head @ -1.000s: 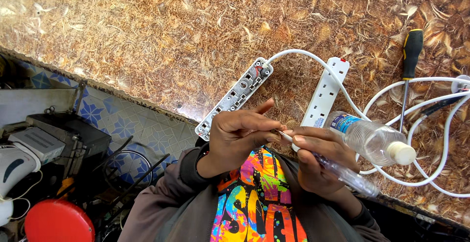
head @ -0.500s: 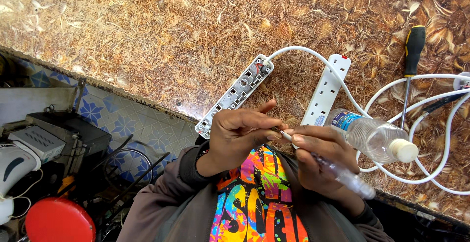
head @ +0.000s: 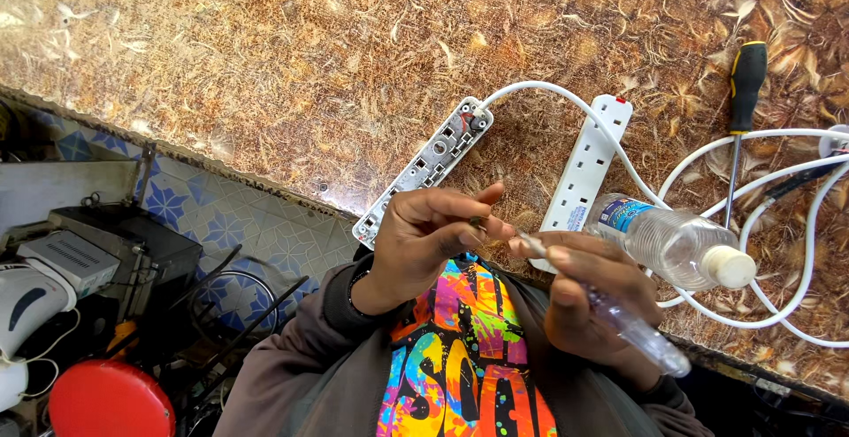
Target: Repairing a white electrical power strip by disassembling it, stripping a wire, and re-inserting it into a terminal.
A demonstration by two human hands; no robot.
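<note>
My left hand [head: 424, 238] pinches a tiny dark part [head: 478, 222] between thumb and fingertips, just above my lap. My right hand [head: 584, 300] grips a clear-handled screwdriver [head: 619, 318], whose metal tip points left toward the small part. Both hands hover at the near edge of the brown patterned countertop [head: 354, 57]. Just beyond my left hand lies an opened power strip base [head: 424, 167] with its inner contacts showing. Its white cover [head: 588, 167] lies to the right of it.
A clear plastic bottle [head: 672, 242] with a white cap lies on its side by my right hand. A black-handled screwdriver [head: 741, 101] and white cables [head: 778, 225] rest at the right. Electronic boxes [head: 88, 242] and a red round object [head: 106, 402] sit below the counter at left.
My hands have drawn slightly apart, with the screwdriver tip now a little away from the small part. The view has shifted slightly.
</note>
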